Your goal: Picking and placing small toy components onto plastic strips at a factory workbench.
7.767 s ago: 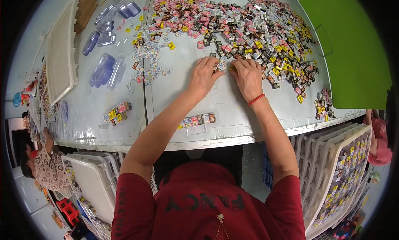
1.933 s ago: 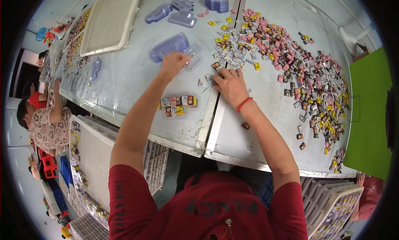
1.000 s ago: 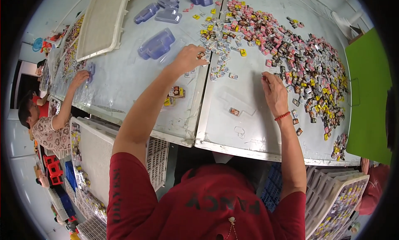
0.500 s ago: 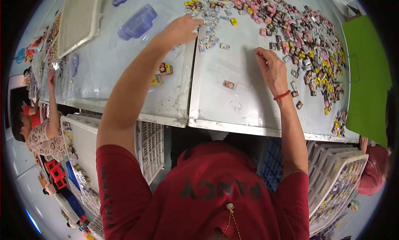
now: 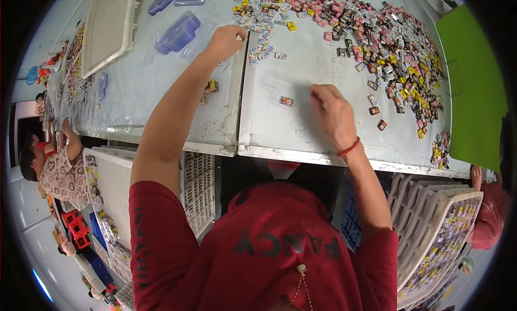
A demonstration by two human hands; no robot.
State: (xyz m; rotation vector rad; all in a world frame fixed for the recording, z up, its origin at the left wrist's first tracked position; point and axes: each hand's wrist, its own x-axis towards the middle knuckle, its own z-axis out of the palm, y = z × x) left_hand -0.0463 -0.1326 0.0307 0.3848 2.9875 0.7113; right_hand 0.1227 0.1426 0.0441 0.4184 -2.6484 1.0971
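My left hand is closed near the seam between the two table tops, beside a cluster of small white-and-blue packets. Something small and pale shows at its fingertips, too small to name. Lower down and to the right, my right hand, with a red bracelet at the wrist, hovers over the right table top with fingers curled together. Whatever it pinches, if anything, is hidden. A single brown packet lies just left of it. A few brown and yellow packets are partly covered by my left forearm.
A large heap of pink, black and yellow packets spreads over the right table. Clear blue plastic trays and a white tray lie at left. A green board borders the right. Stacked crates stand below; co-workers sit either side.
My right hand has moved left and nearer to me, toward the single brown packet. My left hand has shifted slightly left and nearer. The co-worker's arm at left has lowered.
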